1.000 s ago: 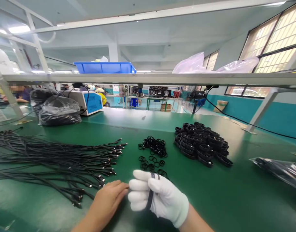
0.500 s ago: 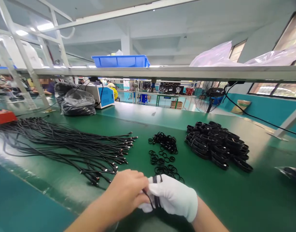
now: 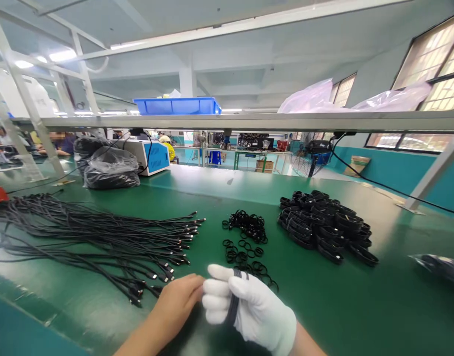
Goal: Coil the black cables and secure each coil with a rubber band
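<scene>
My right hand (image 3: 254,306), in a white glove, is closed around a coil of black cable (image 3: 232,309). The loops cross its fingers and run down over the palm. Beside it, at the glove's fingertips, is my bare left hand (image 3: 180,299), its fingers curled together on the cable; their tips are partly hidden behind the glove. Small black rings (image 3: 247,225) lie in a loose pile just beyond the hands. Left of them a spread of straight black cables (image 3: 101,227) has its connector ends pointing towards the middle of the green table (image 3: 323,306).
Coiled black cables (image 3: 326,222) are heaped at the right. A plastic bag (image 3: 111,168) and a white and blue machine (image 3: 150,157) stand at the back left. A shelf (image 3: 249,121) spans the table, bearing a blue bin (image 3: 178,106). A bagged item (image 3: 439,267) lies far right.
My left hand has moved left and down, from over the coil to beside the glove's fingertips. The glove's fingers now show more fully around the coil. The camera view has shifted slightly.
</scene>
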Tool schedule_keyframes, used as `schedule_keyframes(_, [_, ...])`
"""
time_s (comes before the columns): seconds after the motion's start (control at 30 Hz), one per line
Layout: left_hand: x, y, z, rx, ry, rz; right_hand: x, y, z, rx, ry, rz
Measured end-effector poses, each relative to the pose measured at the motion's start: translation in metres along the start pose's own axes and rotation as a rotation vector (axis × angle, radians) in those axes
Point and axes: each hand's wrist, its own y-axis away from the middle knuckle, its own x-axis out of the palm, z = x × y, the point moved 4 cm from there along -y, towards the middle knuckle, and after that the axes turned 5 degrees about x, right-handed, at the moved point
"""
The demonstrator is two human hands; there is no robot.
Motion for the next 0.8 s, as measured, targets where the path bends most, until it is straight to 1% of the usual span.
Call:
schedule_keyframes(0.07, [0.004,0.006,-0.001,-0.027,-0.180,-0.011,-0.009,0.001,0.009,-0.098,-0.076,-0.145])
schedule_keyframes(0.17, [0.014,0.012,-0.011,-0.092,-0.448,0.033,-0.023,0.003,0.014,-0.136,-0.153,-0.322])
schedule_keyframes(0.23, [0.021,0.013,-0.020,-0.143,-0.530,0.081,-0.029,0.005,0.016,-0.143,-0.153,-0.415])
schedule_keyframes(0.3, [0.025,0.013,-0.028,-0.153,-0.571,0.104,-0.032,0.007,0.018,-0.155,-0.144,-0.481])
schedule_keyframes(0.37, [0.029,0.014,-0.036,-0.103,-0.603,0.089,-0.034,0.009,0.019,-0.159,-0.124,-0.521])
schedule_keyframes(0.5, [0.034,0.018,-0.044,0.035,-0.680,0.003,-0.032,0.010,0.016,-0.145,-0.026,-0.575])
schedule_keyframes(0.57, [0.031,0.019,-0.047,0.142,-0.701,-0.036,-0.031,0.009,0.012,-0.123,0.024,-0.598])
schedule_keyframes(0.6, [0.027,0.018,-0.050,0.213,-0.705,-0.049,-0.030,0.008,0.009,-0.098,0.039,-0.594])
schedule_keyframes(0.63, [0.022,0.016,-0.052,0.290,-0.705,-0.050,-0.027,0.006,0.005,-0.059,0.051,-0.561])
schedule_keyframes(0.7, [0.005,0.011,-0.057,0.416,-0.687,-0.017,-0.020,0.002,-0.003,0.032,0.067,-0.420])
schedule_keyframes(0.73, [-0.005,0.007,-0.058,0.451,-0.663,0.019,-0.015,0.001,-0.007,0.069,0.065,-0.329])
schedule_keyframes(0.8, [-0.022,-0.002,-0.058,0.463,-0.567,0.124,-0.006,-0.001,-0.013,0.134,0.027,-0.167])
